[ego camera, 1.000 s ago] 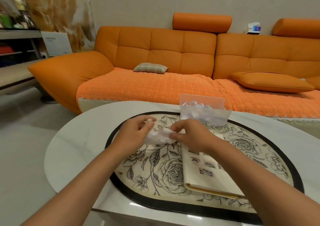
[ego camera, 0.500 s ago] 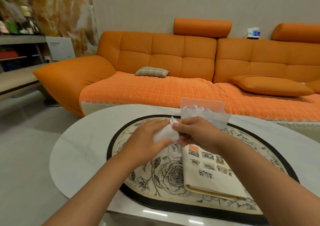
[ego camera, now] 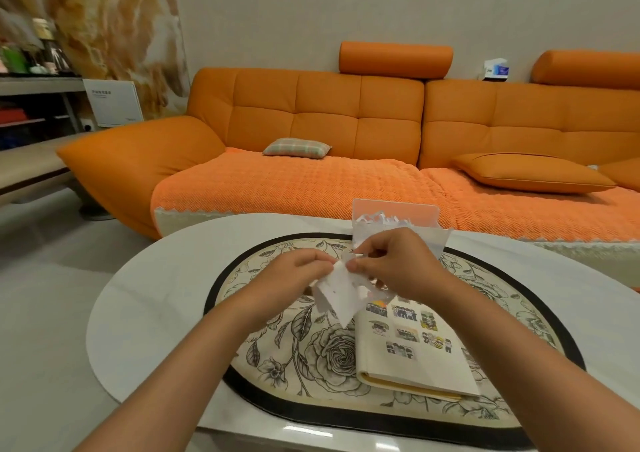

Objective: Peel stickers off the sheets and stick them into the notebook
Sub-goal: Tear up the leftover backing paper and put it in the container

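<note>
A white sticker sheet with cut-out holes hangs in the air above the table. My left hand grips its left side. My right hand pinches its upper edge with thumb and forefinger; whether a sticker is between them is hidden. Below the sheet lies the open cream notebook, with several small picture stickers on its page. My right forearm covers the notebook's right part.
The notebook lies on an oval rose-patterned mat on a white table. A clear holder with white paper scraps stands behind my hands. An orange sofa runs along the far side.
The hands have tilted the sheet from crumpled and flat to hanging downward, and lifted it a little. More of the notebook's stickered page shows now.
</note>
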Available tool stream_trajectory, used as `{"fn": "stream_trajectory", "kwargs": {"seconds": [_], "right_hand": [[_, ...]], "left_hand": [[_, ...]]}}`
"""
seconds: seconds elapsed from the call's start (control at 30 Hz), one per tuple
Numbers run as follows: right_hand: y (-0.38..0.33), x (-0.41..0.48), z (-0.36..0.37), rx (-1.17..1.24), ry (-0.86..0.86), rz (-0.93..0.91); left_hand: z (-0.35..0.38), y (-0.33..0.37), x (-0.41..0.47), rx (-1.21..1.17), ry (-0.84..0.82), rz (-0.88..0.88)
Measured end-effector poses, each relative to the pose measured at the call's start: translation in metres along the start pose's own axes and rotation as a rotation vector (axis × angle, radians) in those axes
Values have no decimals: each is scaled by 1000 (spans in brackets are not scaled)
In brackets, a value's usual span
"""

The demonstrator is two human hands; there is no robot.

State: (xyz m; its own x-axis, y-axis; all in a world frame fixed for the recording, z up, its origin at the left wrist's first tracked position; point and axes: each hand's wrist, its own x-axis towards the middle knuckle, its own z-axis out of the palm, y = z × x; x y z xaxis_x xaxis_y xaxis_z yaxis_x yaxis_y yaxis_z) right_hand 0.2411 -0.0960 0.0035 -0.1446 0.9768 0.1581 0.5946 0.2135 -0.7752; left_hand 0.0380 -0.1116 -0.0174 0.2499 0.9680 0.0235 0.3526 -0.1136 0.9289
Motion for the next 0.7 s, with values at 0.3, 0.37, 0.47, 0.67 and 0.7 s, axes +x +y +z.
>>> {"fn": "stream_trajectory", "kwargs": {"seconds": [0.3,0.37,0.47,0.67,0.7], "right_hand": [[0,-15,21,-351,231,-435],[-1,-18,25,-320,185,-456],[-3,-23,29,-331,58,-445],[-4,-23,18,-347,141,-313],[-4,-23,15,-252,143,-238]], "left_hand": [[9,2,1,-42,188,-75],[10,3,2,-194,240,-121],[11,7,-1,-381,242,-189],[7,12,1,-538,30,-200],[7,11,2,-422,41,-150]]}}
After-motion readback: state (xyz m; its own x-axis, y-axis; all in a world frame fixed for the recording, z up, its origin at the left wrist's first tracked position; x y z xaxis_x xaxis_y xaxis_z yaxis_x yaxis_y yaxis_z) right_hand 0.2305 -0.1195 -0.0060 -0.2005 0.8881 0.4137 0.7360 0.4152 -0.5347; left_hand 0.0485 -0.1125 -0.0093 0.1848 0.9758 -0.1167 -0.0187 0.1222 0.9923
